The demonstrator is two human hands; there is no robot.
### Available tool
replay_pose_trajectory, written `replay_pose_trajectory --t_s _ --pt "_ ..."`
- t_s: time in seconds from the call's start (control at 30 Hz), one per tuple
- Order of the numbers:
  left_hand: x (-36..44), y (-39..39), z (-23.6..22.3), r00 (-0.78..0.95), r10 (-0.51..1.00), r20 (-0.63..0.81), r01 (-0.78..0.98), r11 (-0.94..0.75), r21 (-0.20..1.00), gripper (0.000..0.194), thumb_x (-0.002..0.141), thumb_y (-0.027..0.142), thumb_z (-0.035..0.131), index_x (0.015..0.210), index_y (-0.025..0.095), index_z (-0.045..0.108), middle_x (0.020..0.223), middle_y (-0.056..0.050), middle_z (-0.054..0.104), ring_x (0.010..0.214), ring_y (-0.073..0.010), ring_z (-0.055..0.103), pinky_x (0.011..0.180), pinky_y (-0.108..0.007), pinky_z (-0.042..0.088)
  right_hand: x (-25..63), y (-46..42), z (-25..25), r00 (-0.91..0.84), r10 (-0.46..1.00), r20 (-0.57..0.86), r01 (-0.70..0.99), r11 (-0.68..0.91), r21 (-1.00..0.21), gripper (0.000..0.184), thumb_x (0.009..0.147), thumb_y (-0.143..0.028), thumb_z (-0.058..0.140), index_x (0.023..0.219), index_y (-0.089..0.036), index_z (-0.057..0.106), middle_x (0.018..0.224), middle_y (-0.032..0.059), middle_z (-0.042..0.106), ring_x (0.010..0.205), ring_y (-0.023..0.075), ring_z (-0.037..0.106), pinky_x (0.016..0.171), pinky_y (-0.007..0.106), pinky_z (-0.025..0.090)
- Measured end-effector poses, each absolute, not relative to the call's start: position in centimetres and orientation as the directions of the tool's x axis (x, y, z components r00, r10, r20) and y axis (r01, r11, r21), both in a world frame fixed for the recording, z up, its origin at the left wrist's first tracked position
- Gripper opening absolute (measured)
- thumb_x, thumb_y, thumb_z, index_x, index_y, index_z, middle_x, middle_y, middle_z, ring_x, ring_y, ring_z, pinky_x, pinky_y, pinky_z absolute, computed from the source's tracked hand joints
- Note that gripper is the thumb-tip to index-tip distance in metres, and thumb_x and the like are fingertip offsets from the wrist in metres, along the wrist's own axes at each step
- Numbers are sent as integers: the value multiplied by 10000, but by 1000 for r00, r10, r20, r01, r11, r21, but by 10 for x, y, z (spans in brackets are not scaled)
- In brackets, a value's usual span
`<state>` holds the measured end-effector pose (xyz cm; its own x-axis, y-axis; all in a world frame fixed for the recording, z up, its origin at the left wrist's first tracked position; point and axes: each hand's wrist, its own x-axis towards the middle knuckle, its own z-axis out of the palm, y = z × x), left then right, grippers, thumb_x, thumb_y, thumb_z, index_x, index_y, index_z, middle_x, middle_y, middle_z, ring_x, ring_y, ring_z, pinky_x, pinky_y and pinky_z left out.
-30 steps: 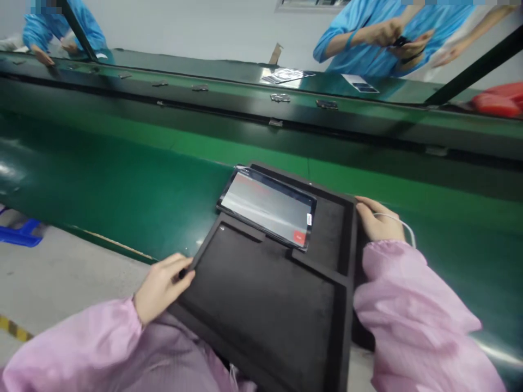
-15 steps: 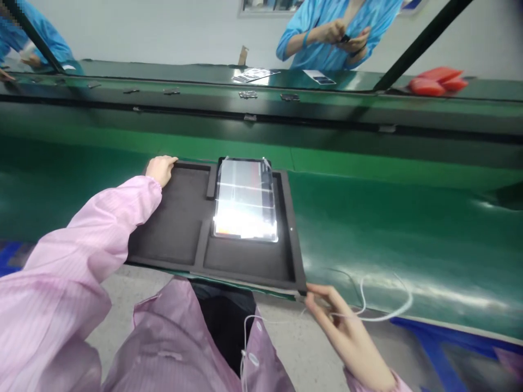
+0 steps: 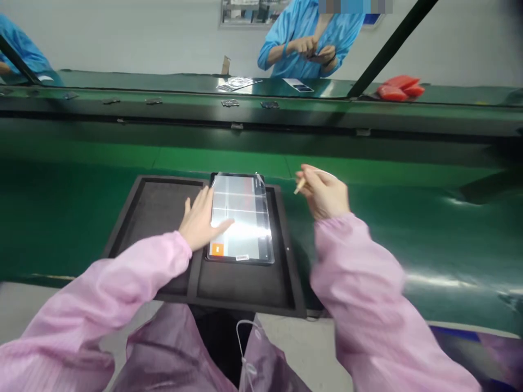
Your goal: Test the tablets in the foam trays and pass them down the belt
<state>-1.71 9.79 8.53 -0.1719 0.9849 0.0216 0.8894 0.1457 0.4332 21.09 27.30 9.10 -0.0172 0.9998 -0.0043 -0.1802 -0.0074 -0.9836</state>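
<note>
A tablet (image 3: 241, 234) with a lit, glossy screen covered in clear film lies over the right part of a black foam tray (image 3: 245, 288). My left hand (image 3: 200, 220) rests open on the tablet's left side, thumb spread across the screen. Right of the tablet and above the bench, my right hand (image 3: 324, 190) is closed on a thin white cable (image 3: 326, 173). A pale yellowish tip (image 3: 300, 186) sticks out from its fingers toward the tablet. The rest of the cable is mostly hidden behind the hand and sleeve.
A green bench (image 3: 388, 234) runs across the view. Behind it, a raised ledge carries several small dark parts (image 3: 269, 104), printed sheets (image 3: 237, 83) and red bundles (image 3: 400, 89). Dark slanted posts (image 3: 392, 49) rise there. A person in blue (image 3: 312, 43) works opposite, another at far left.
My left hand has left the tray's far left corner and come onto the tablet. My right hand has risen from the near right corner, now gripping the cable. The tray sits slightly lower in view.
</note>
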Motion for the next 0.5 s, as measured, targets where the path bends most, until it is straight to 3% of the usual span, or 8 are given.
replay_pose_trajectory --t_s 0.07,0.2,0.33,0.5 --pt "1 79 77 -130 991 6 907 117 403 1160 778 724 612 1581 165 -12 1642 -232 82 1525 -353 92 1203 -637 64 177 307 79 -22 996 82 -58 80 -995 243 772 -368 702 841 -142 645 793 38 653 571 79 521 459 170 396" --pt "13 48 60 -115 990 82 949 85 304 1394 653 707 748 1551 181 -180 1628 -279 79 1506 -418 126 1169 -690 140 145 343 53 -71 989 127 -9 127 -992 222 828 -365 638 805 -149 594 682 11 614 477 74 440 417 188 315" --pt "13 41 55 -100 987 127 972 69 225 1442 623 639 809 1552 155 -182 1616 -288 140 1491 -448 167 1168 -668 200 141 351 42 -114 980 160 19 163 -986 161 876 -314 561 837 -158 567 695 9 605 437 75 416 425 217 317" --pt "14 44 59 -102 991 82 968 80 238 1450 623 636 813 1548 185 -209 1624 -255 160 1490 -450 161 1157 -673 241 138 351 44 -185 962 199 85 217 -972 132 881 -269 534 812 -170 588 717 15 617 455 79 433 445 223 336"
